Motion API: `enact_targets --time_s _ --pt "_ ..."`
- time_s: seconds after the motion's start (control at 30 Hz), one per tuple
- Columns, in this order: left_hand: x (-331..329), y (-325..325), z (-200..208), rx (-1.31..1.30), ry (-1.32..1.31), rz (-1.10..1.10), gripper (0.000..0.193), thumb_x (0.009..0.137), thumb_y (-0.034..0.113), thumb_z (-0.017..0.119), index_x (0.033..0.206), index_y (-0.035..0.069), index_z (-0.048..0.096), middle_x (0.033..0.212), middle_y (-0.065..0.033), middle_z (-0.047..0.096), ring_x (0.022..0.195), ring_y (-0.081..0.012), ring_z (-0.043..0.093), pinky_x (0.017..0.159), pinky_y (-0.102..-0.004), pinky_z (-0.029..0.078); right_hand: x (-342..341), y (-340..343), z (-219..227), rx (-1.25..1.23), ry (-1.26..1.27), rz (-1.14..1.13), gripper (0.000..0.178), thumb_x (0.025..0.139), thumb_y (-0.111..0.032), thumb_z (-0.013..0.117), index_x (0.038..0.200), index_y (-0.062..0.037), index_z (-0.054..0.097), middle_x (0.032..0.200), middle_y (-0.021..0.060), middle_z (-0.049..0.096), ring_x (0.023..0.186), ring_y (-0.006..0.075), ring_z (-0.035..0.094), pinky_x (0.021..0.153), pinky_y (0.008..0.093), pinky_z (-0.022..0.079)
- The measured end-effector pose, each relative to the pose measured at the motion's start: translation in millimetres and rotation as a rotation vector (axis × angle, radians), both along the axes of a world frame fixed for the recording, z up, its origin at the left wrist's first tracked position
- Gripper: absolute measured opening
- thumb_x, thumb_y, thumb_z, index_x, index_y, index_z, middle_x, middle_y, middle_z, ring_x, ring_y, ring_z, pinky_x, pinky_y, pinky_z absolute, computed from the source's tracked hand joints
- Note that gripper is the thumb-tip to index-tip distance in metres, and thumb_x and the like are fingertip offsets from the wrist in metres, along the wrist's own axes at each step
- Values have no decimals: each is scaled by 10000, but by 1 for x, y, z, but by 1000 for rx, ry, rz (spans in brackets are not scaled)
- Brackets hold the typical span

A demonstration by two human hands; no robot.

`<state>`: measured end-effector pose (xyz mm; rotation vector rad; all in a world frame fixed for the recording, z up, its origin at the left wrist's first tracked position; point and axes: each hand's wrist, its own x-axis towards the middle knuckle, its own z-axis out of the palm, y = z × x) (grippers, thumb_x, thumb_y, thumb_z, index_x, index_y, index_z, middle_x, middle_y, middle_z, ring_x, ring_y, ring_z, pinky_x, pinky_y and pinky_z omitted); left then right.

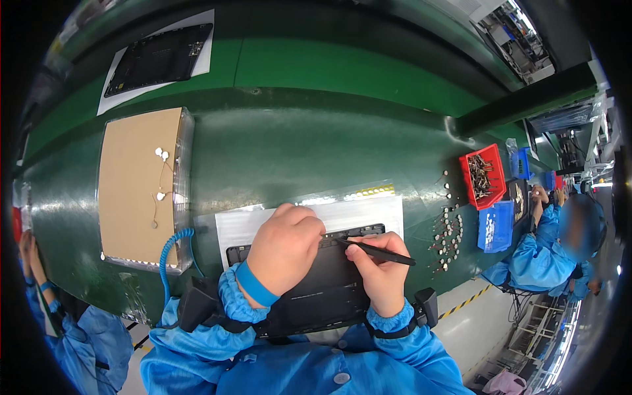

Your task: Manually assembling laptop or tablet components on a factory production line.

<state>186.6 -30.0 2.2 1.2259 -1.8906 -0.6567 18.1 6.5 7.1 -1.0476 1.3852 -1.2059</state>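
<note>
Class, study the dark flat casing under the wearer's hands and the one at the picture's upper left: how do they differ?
The near casing lies right before the person; the far casing lies at the upper left.
The left hand and right hand partly cover the near casing; no hand covers the far casing.
The near casing looks larger in this view than the far casing.
Both are dark, each on a white sheet.

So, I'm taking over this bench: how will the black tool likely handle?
The black tool, in the right hand, is slim, so probably light. It looks straight, suggesting stiffness. Its tapered end might be fragile if pushed hard.
</note>
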Motion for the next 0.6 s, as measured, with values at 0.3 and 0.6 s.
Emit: enact_targets --time_s 0.3,0.6 --pt "2 0 -2 25 15 -40 118 635 -26 632 723 39 585 750 -85 580 736 -279 552 652 -361 462 2 -2 2 -1 35 14 187 741 48 658 811 -13 496 857 116 630 755 93 581 642 203 480" --pt "1 0 1 30 -16 -24 116 637 -27 632 725 35 589 758 -93 577 737 -282 552 649 -361 463 1 -2 1 -11 37 17 192 740 60 650 832 -5 495 859 130 624 769 116 591 658 214 486"
